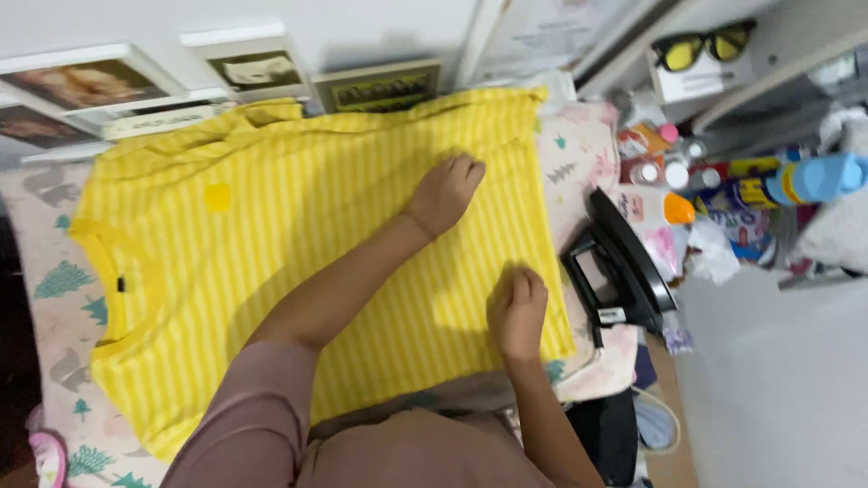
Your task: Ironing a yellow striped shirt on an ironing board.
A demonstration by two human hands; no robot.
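Left fingers (pixel 466 169): loosely curled, tips pressed down on the cloth; nothing gripped
Left hand (pixel 445 192): flat on the yellow striped shirt (pixel 298 262), near its far hem edge, arm reaching across the cloth; reads as pinning or smoothing the fabric
Right fingers (pixel 529 282): bent under into a loose fist, knuckles up; whether a fold of cloth is pinched beneath, cannot tell
Right hand (pixel 517 312): resting on the shirt's near corner by the hem, just short of the edge; both hands sit on the same end, likely to keep that end taut and flat
Shirt: spread face up over the padded board (pixel 588 154), neck opening toward the left of the view, hem toward the right; a small plain yellow patch on the chest; some wrinkles bunched at the far shoulder
Board cover: pale pink with tree and animal print, showing around the shirt's edges
Iron (pixel 624 267): black, stood on its heel just beside the hem end, off the cloth, close to the right hand; parked upright so the hot plate stays clear of fabric
Clutter beyond iron: bottles and tubes (pixel 723 190), a blue bottle (pixel 823 178), crumpled wrappers
Shelf above: yellow-lensed glasses (pixel 705 43) on a white box
Far wall: framed pictures (pixel 90 83) leaning behind the board
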